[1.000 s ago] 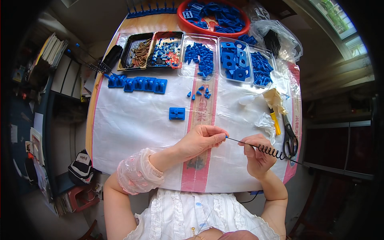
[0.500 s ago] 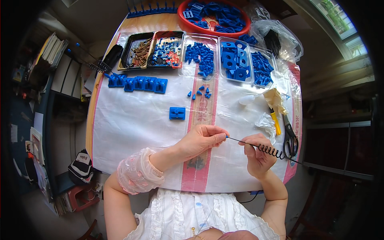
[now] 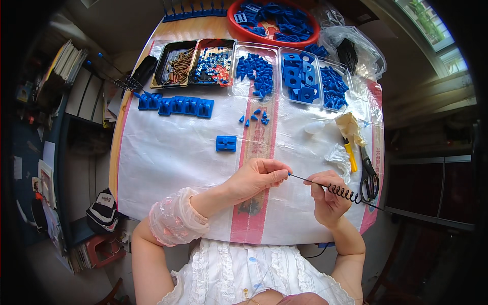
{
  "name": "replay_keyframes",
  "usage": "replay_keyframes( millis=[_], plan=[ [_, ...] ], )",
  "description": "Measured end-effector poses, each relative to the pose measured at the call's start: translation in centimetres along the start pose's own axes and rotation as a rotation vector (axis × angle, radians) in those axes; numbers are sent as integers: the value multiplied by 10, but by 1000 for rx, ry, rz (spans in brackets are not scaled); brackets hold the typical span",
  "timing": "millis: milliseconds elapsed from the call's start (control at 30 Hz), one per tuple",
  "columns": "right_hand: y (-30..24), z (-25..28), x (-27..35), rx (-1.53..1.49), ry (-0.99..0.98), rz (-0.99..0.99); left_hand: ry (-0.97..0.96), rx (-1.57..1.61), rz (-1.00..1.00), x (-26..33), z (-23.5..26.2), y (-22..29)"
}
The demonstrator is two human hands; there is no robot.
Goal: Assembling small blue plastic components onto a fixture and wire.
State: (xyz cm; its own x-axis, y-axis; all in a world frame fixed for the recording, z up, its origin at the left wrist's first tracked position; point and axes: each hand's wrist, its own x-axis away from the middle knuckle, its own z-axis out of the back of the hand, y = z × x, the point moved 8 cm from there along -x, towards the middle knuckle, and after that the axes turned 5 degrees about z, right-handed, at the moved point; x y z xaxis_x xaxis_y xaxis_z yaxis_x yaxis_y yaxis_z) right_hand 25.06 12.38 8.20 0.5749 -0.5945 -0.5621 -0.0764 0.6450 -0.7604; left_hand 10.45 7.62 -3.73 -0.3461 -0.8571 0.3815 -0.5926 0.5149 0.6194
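My left hand point(image 3: 262, 174) pinches a small blue tip point(image 3: 290, 174), mostly hidden by the thumb and forefinger. A thin black wire with a coiled spring section point(image 3: 344, 192) runs from that tip to the right. My right hand point(image 3: 329, 199) is closed around the wire, just left of the coil. The wire's straight far end sticks out past the scissors' handles. Beyond my left hand a single blue plastic block point(image 3: 226, 143) lies on the sheet. Several loose blue cones point(image 3: 255, 117) are scattered farther back.
Trays of brass-coloured screws point(image 3: 179, 66), small nuts point(image 3: 212, 65), blue cones point(image 3: 260, 73) and blue plates point(image 3: 300, 76) line the back. Behind them stands a red basin point(image 3: 231, 25). Blue blocks point(image 3: 185, 107) form a row at left. Black scissors point(image 3: 369, 178) and a yellow-handled tool point(image 3: 351, 156) lie right.
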Motion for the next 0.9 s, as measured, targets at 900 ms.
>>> replay_keyframes(
  millis=[900],
  plan=[
    [-20,-11,-14,197,-102,147,-3,-54,-3,0,-2,1]
  ],
)
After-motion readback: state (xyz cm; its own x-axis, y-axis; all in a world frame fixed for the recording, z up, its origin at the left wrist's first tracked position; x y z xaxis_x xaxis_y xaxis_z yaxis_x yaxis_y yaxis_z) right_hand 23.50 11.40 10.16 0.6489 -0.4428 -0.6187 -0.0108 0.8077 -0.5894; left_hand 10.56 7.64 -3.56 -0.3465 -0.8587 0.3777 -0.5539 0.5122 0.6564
